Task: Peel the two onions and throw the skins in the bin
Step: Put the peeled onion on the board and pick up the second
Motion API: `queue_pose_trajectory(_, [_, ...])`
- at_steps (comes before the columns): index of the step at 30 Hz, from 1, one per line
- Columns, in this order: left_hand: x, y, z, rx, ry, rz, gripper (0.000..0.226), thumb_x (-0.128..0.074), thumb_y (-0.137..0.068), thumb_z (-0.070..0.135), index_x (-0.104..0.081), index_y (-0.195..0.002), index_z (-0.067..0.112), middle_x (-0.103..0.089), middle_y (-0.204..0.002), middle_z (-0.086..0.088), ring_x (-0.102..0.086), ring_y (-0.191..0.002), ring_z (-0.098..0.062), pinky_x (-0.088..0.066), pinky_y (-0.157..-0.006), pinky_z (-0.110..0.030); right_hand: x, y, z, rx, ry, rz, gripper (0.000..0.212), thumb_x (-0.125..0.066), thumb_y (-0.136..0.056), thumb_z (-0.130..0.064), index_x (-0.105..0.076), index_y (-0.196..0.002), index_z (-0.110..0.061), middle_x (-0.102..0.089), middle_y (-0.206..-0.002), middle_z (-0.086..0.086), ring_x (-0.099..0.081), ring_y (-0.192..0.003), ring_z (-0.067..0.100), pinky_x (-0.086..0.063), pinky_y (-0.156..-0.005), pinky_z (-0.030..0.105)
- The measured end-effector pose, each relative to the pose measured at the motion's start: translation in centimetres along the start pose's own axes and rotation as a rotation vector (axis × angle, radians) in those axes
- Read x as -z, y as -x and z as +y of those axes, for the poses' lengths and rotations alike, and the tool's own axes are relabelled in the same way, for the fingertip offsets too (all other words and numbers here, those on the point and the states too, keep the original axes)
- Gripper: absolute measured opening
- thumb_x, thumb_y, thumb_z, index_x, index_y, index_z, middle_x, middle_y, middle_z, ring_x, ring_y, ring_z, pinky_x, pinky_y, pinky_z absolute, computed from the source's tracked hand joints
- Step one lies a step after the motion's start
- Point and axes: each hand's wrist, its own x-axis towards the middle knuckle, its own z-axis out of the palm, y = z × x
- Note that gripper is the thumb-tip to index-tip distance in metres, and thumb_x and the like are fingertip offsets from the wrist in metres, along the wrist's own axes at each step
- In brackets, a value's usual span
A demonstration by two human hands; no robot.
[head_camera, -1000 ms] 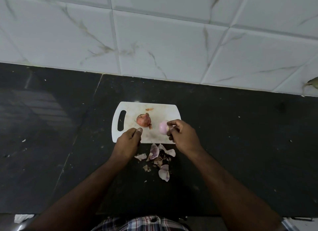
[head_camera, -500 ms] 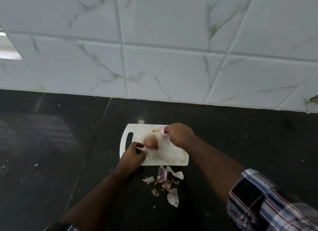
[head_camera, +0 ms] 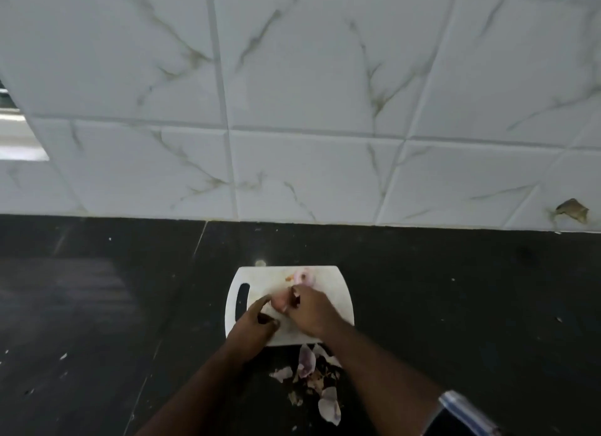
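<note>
An unpeeled onion (head_camera: 280,300), one of two and likely small, firm and slippery beneath brittle papery skin best pinched at its tip, sits gripped between the left hand (head_camera: 255,326) and right hand (head_camera: 310,309) on a chopping board (head_camera: 335,292), the peeled onion (head_camera: 304,277) just beyond them, skins (head_camera: 312,380) heaped behind.

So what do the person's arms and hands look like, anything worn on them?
Both hands are bare: no gloves, rings or watch can be seen on the left hand or the right hand. The forearms are bare too. At the right arm's lower edge a rolled-up checked sleeve shows, dark with white and blue stripes. No sleeve shows on the left arm in this frame.
</note>
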Motion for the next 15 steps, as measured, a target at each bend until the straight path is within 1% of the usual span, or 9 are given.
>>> queue_pose_trajectory(2, [0.0, 0.3, 0.3, 0.007, 0.121, 0.018, 0.046, -0.062, -0.088, 0.004, -0.059, -0.125, 0.031, -0.074, -0.101, -0.002, -0.066, -0.074, -0.016, -0.050, -0.066, -0.029, -0.4, 0.2, 0.3, -0.003, -0.052, 0.066, 0.034, -0.057, -0.095, -0.042, -0.064, -0.122, -0.021, -0.071, -0.115, 0.001, -0.065, -0.107, 0.020, -0.051, -0.090, 0.031])
queue_pose_trajectory(4, [0.0, 0.7, 0.5, 0.008, 0.237, 0.017, 0.035, -0.064, -0.080, 0.011, -0.067, -0.110, 0.028, -0.074, -0.109, -0.008, -0.068, -0.081, -0.020, -0.052, -0.070, -0.031, -0.3, 0.5, 0.4, -0.018, -0.121, 0.111, 0.034, -0.058, -0.096, -0.035, -0.064, -0.126, -0.021, -0.070, -0.121, 0.000, -0.063, -0.113, 0.018, -0.046, -0.093, 0.025])
queue_pose_trajectory(5, [0.0, 0.8, 0.5, 0.016, 0.310, 0.005, 0.034, -0.066, -0.077, 0.012, -0.069, -0.108, 0.024, -0.074, -0.109, -0.012, -0.068, -0.082, -0.023, -0.053, -0.072, -0.033, -0.1, 0.6, 0.5, -0.015, -0.153, 0.130, 0.034, -0.059, -0.096, -0.032, -0.064, -0.127, -0.021, -0.069, -0.123, -0.001, -0.063, -0.114, 0.016, -0.044, -0.093, 0.023])
queue_pose_trajectory(7, [0.0, 1.0, 0.5, 0.037, 0.434, -0.019, 0.029, -0.070, -0.086, 0.003, -0.066, -0.113, 0.013, -0.072, -0.110, -0.019, -0.069, -0.086, -0.028, -0.055, -0.074, -0.035, 0.2, 0.9, 0.7, -0.021, -0.221, 0.147, 0.031, -0.060, -0.096, -0.030, -0.067, -0.124, -0.021, -0.071, -0.120, -0.002, -0.064, -0.110, 0.014, -0.047, -0.092, 0.023])
queue_pose_trajectory(8, [0.0, 1.1, 0.6, 0.043, 0.466, -0.021, 0.028, -0.068, -0.090, 0.001, -0.064, -0.116, 0.012, -0.070, -0.111, -0.021, -0.069, -0.089, -0.030, -0.056, -0.075, -0.035, 0.3, 1.1, 0.8, -0.030, -0.273, 0.152, 0.029, -0.059, -0.096, -0.031, -0.069, -0.121, -0.021, -0.072, -0.116, -0.002, -0.065, -0.106, 0.013, -0.051, -0.091, 0.025])
queue_pose_trajectory(10, [-0.1, 1.5, 1.1, 0.038, 0.506, -0.034, 0.029, -0.067, -0.092, 0.004, -0.060, -0.119, 0.014, -0.068, -0.111, -0.024, -0.070, -0.094, -0.033, -0.056, -0.077, -0.036, 0.3, 1.4, 0.7, -0.039, -0.368, 0.150, 0.025, -0.058, -0.096, -0.031, -0.071, -0.116, -0.022, -0.074, -0.109, -0.003, -0.067, -0.101, 0.012, -0.055, -0.092, 0.032])
queue_pose_trajectory(13, [0.0, 1.9, 2.0, 0.038, 0.549, -0.054, 0.033, -0.069, -0.092, 0.007, -0.057, -0.122, 0.012, -0.068, -0.111, -0.029, -0.069, -0.089, -0.031, -0.055, -0.074, -0.036, 0.2, 1.9, 0.3, -0.016, -0.428, 0.171, 0.020, -0.059, -0.096, -0.030, -0.072, -0.110, -0.023, -0.075, -0.105, -0.003, -0.068, -0.098, 0.012, -0.056, -0.091, 0.035])
queue_pose_trajectory(15, [0.0, 2.1, 2.6, 0.031, 0.567, -0.098, 0.031, -0.068, -0.092, 0.008, -0.060, -0.122, 0.004, -0.070, -0.106, -0.029, -0.064, -0.084, -0.028, -0.053, -0.069, -0.033, 0.6, 2.3, -0.2, 0.013, -0.452, 0.192, 0.017, -0.062, -0.095, -0.027, -0.073, -0.107, -0.023, -0.075, -0.102, -0.001, -0.069, -0.096, 0.014, -0.057, -0.089, 0.036])
